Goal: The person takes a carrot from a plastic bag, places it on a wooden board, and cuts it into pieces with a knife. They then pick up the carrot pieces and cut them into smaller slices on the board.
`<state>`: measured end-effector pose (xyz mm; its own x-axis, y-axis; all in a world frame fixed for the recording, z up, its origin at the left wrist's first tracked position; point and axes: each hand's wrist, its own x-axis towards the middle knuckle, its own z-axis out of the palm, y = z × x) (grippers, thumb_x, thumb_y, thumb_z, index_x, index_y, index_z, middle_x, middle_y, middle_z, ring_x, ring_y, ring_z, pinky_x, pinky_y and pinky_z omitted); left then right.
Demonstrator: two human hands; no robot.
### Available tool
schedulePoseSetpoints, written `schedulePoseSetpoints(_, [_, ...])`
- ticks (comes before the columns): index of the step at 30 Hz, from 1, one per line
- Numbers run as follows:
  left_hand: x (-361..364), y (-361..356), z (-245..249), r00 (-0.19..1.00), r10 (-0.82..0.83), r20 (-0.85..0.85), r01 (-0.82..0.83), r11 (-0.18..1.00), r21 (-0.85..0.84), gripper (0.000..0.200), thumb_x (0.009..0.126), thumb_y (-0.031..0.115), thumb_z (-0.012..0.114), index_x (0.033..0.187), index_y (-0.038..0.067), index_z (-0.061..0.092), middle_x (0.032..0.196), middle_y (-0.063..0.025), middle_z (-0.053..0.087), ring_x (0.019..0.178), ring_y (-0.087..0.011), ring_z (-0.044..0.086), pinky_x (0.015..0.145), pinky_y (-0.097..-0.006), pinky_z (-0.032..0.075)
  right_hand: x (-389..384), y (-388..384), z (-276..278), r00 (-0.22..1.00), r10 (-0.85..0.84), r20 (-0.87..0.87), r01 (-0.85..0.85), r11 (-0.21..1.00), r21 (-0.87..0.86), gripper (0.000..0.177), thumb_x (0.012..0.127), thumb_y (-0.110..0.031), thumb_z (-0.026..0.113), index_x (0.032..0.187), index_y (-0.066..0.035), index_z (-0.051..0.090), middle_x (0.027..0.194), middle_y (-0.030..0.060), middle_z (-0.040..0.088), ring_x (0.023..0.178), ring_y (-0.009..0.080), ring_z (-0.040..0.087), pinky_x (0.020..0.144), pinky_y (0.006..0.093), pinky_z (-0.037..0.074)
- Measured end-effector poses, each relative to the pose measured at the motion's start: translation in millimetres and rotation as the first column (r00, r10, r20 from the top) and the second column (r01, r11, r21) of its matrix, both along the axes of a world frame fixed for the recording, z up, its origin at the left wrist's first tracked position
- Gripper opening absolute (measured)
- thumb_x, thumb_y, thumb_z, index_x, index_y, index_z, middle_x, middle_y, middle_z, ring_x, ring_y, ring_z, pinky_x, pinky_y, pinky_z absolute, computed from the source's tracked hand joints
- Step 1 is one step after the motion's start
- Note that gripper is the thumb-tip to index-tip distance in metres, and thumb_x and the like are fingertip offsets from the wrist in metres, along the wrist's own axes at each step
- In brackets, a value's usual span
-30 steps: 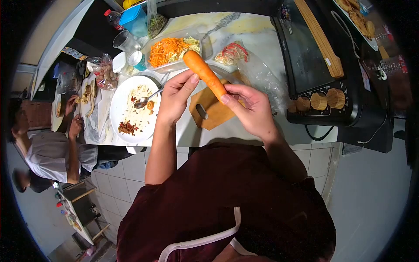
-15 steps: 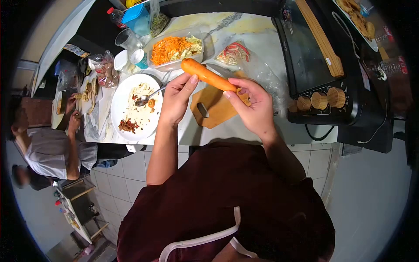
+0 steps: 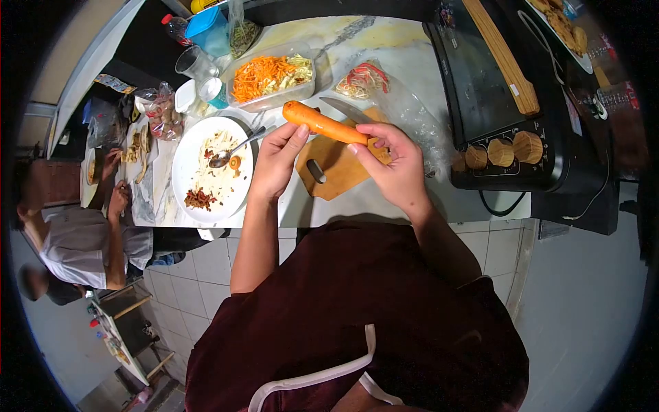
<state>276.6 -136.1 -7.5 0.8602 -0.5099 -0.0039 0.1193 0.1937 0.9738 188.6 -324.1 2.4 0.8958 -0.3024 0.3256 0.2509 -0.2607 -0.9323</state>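
A peeled-looking orange carrot (image 3: 326,125) is stretched between my two hands above a wooden cutting board (image 3: 333,172). My left hand (image 3: 276,156) grips it near its thicker left end, thumb on top. At the narrower end my right hand (image 3: 392,161) pinches it between thumb and fingers. Behind the carrot a knife (image 3: 343,108) lies on the board, its blade partly showing and its handle hidden. Beyond sits a clear plastic container (image 3: 317,79) with shredded carrot (image 3: 264,77) and pale shredded vegetable (image 3: 296,74).
To the left stands a white plate (image 3: 184,154) with a spoon (image 3: 221,158) and food scraps. A bag of noodle-like strips (image 3: 364,81) lies at the back. On the right is a black oven (image 3: 504,165) with wooden knobs. Another person (image 3: 89,240) works at far left.
The carrot's left end has dipped slightly, so it lies a little more level. More of the knife blade shows behind it. Both hands keep their hold, and the view has shifted slightly.
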Motion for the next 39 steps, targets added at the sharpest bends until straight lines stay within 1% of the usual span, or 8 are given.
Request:
schedulePoseSetpoints(8, [-3,2,-7,0.999,-0.008,-0.049,0.009,1.000,0.023,0.036,0.096,0.023,0.057,0.122,-0.002,0.059,0.114,-0.0062,0.064,0.108,-0.0129,0.056,0.099,-0.0289,0.039,1,-2,-4,0.999,0.004,-0.044,-0.005,1.000,-0.019,0.026,0.079,-0.013,0.074,0.103,-0.007,0.066,0.101,0.0039,0.069,0.088,0.0129,0.063,0.074,0.0269,0.046])
schedulePoseSetpoints(10, [-7,-3,-7,0.992,0.056,-0.115,-0.061,0.997,-0.040,0.026,0.095,0.023,0.057,0.107,0.000,0.064,0.102,0.0005,0.061,0.085,-0.0073,0.045,0.079,-0.0248,0.034,1,-1,-5,0.997,0.004,-0.079,-0.007,0.999,-0.036,0.027,0.079,-0.015,0.074,0.103,-0.008,0.066,0.099,0.0037,0.069,0.087,0.0129,0.063,0.074,0.0272,0.046])
schedulePoseSetpoints(16, [-3,-2,-22,0.980,0.077,-0.181,-0.088,0.995,-0.054,0.032,0.093,0.020,0.062,0.116,-0.002,0.063,0.107,-0.0050,0.065,0.100,-0.0111,0.056,0.091,-0.0265,0.040,-2,-5,-16,0.992,-0.001,-0.129,-0.003,1.000,-0.030,0.027,0.080,-0.016,0.074,0.104,-0.007,0.065,0.097,0.0038,0.070,0.088,0.0133,0.065,0.074,0.0275,0.046])
schedulePoseSetpoints(20, [-1,-2,-26,0.984,0.069,-0.165,-0.068,0.998,0.009,0.028,0.092,0.017,0.062,0.113,-0.002,0.064,0.105,-0.0050,0.066,0.098,-0.0110,0.058,0.090,-0.0264,0.042,-3,-7,-18,0.988,-0.005,-0.152,-0.001,0.999,-0.035,0.028,0.081,-0.016,0.073,0.106,-0.006,0.065,0.097,0.0046,0.070,0.088,0.0138,0.066,0.074,0.0279,0.047])
schedulePoseSetpoints(23, [-3,-5,-22,0.991,0.030,-0.130,-0.034,0.999,-0.024,0.029,0.094,0.021,0.059,0.114,0.001,0.064,0.103,-0.0035,0.065,0.095,-0.0100,0.052,0.086,-0.0258,0.035,-3,-5,-26,0.991,0.020,-0.135,-0.018,1.000,0.013,0.027,0.084,-0.015,0.070,0.109,-0.005,0.065,0.095,0.0044,0.069,0.087,0.0114,0.064,0.073,0.0261,0.047])
schedulePoseSetpoints(26, [-3,-3,-22,0.988,0.057,-0.141,-0.061,0.998,-0.026,0.028,0.094,0.019,0.058,0.114,0.001,0.064,0.100,-0.0040,0.065,0.094,-0.0106,0.053,0.085,-0.0257,0.036,-2,-5,-28,0.967,0.133,-0.216,-0.074,0.962,0.261,0.028,0.089,-0.015,0.066,0.113,-0.001,0.063,0.098,0.0054,0.068,0.091,0.0098,0.062,0.077,0.0243,0.047])
schedulePoseSetpoints(28, [0,1,-23,0.987,0.065,-0.150,-0.065,0.998,0.004,0.028,0.091,0.015,0.064,0.114,-0.001,0.064,0.110,-0.0092,0.066,0.102,-0.0137,0.059,0.094,-0.0278,0.043,-2,-5,-21,0.935,0.234,-0.265,-0.086,0.877,0.472,0.029,0.092,-0.015,0.062,0.113,0.004,0.060,0.103,0.0071,0.066,0.095,0.0097,0.060,0.083,0.0237,0.047])
schedulePoseSetpoints(39, [-4,0,-21,0.983,0.117,-0.139,-0.124,0.992,-0.038,0.021,0.093,0.015,0.060,0.107,0.001,0.066,0.097,-0.0038,0.066,0.093,-0.0114,0.055,0.089,-0.0275,0.038,-1,-4,-2,0.873,0.350,-0.340,-0.177,0.876,0.449,0.030,0.096,-0.018,0.055,0.116,0.005,0.058,0.103,0.0082,0.066,0.095,0.0113,0.061,0.083,0.0246,0.046])
